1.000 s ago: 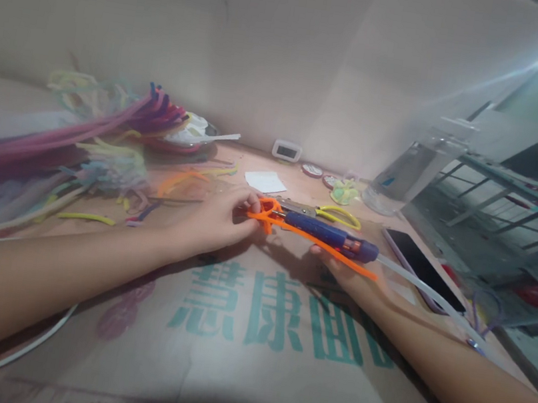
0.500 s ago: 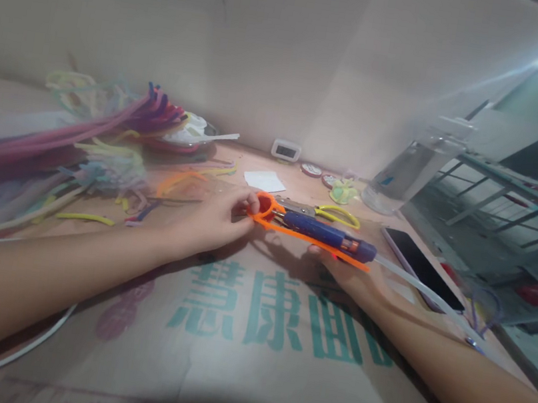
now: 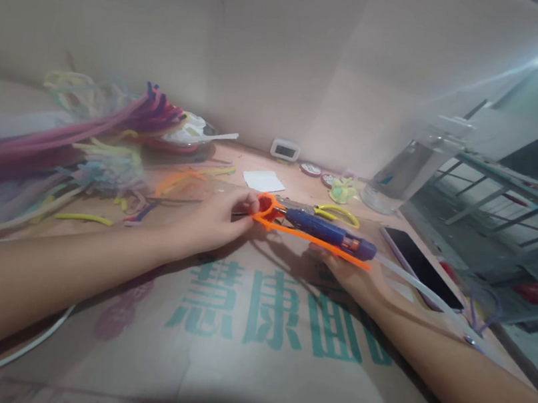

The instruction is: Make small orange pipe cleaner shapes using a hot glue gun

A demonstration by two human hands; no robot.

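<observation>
Cardboard (image 3: 243, 373) printed with green characters covers the desk (image 3: 302, 181). A blurred heap of pipe cleaners (image 3: 55, 143) in many colours fills its left side. At right stand a clear plastic bottle (image 3: 404, 174) and, nearer, a dark phone (image 3: 421, 265) lying flat. Above the middle of the cardboard the blue glue gun (image 3: 330, 232) points left. The right hand (image 3: 349, 271) is curled under its body, gripping it. The left hand (image 3: 213, 220) is closed, fingertips pinching the orange loop (image 3: 266, 204) at the gun's front. Yellow-handled scissors (image 3: 338, 213) lie just behind.
</observation>
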